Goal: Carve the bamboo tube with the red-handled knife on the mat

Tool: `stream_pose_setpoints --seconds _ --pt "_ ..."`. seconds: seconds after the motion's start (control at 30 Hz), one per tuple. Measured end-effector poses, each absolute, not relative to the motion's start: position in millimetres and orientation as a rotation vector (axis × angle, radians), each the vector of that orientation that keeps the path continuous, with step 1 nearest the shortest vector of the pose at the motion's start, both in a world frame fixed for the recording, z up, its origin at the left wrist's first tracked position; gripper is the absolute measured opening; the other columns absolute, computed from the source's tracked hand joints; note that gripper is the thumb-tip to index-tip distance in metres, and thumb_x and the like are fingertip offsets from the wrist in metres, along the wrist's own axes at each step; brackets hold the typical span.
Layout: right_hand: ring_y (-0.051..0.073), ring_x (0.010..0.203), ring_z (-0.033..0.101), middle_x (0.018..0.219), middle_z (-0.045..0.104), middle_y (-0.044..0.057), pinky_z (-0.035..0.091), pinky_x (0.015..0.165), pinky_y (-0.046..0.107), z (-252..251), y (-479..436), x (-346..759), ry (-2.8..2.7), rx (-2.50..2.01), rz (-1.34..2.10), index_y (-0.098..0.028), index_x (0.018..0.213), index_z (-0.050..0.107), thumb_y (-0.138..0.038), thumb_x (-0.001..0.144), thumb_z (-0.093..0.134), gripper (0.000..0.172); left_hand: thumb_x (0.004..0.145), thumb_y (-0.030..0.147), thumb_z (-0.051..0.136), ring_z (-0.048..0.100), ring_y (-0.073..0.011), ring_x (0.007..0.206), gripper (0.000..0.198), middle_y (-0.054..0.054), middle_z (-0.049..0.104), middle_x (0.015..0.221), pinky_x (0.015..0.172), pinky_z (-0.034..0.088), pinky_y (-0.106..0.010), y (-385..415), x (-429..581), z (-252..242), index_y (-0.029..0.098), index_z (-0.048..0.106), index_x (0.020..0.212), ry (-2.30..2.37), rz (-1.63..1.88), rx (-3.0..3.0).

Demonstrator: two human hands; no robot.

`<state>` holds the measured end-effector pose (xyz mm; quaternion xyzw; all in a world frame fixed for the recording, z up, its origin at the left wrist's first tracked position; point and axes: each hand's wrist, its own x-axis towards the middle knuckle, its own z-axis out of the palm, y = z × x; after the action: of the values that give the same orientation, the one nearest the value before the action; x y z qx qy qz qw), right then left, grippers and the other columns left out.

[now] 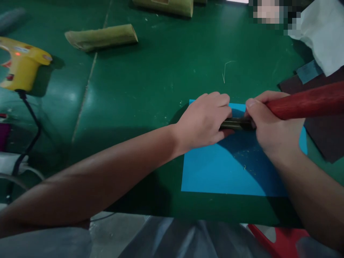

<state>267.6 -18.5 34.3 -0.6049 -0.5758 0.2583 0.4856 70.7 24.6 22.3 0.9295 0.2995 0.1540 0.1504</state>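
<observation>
My left hand (pixel 205 120) is closed around a thin, dark, bamboo-like stick (pixel 236 124), held level above a sheet of blue paper (pixel 212 172). From the right, my right hand (pixel 276 125) grips a tool with a thick red handle (pixel 311 100), its thumb and fingers pinched at the stick's right end. The handle points off to the right edge of the view. Whatever blade or tip the tool has is hidden by my fingers. Small pale shavings (pixel 247 166) lie on the paper below the stick.
On the green table (pixel 150 79), a yellow glue gun (pixel 23 64) with a black cord stands left. A cut bamboo piece (pixel 103 37) lies at the back left, a larger bamboo tube (pixel 166 7) behind it. Dark sheets (pixel 325 125) and crumpled white material (pixel 322 36) are at right.
</observation>
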Motion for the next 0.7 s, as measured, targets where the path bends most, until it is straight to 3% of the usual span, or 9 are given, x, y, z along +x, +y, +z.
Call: stream_pose_setpoints --seconds 0.27,0.7 --pt "0.022 0.075 0.070 0.074 0.066 -0.002 0.060 0.078 0.041 33.4 -16.1 269.7 -1.436 -1.479 0.643 -0.030 0.074 0.066 -0.034 0.094 0.079 0.024 0.107 0.036 0.075 0.072 -0.0334 0.106 0.022 -0.014 0.074 0.111 0.089 0.055 -0.046 23.2 71.3 22.2 0.015 0.080 0.111 0.862 0.421 2.681" --pt "0.023 0.075 0.071 0.074 0.066 -0.002 0.059 0.078 0.041 34.2 -19.0 271.7 -1.483 -1.495 0.666 -0.031 0.074 0.064 -0.036 0.099 0.079 0.030 0.105 0.036 0.080 0.073 -0.0318 0.102 0.020 -0.011 0.074 0.106 0.087 0.056 -0.044 22.8 72.0 20.7 0.016 0.079 0.107 0.858 0.441 2.676"
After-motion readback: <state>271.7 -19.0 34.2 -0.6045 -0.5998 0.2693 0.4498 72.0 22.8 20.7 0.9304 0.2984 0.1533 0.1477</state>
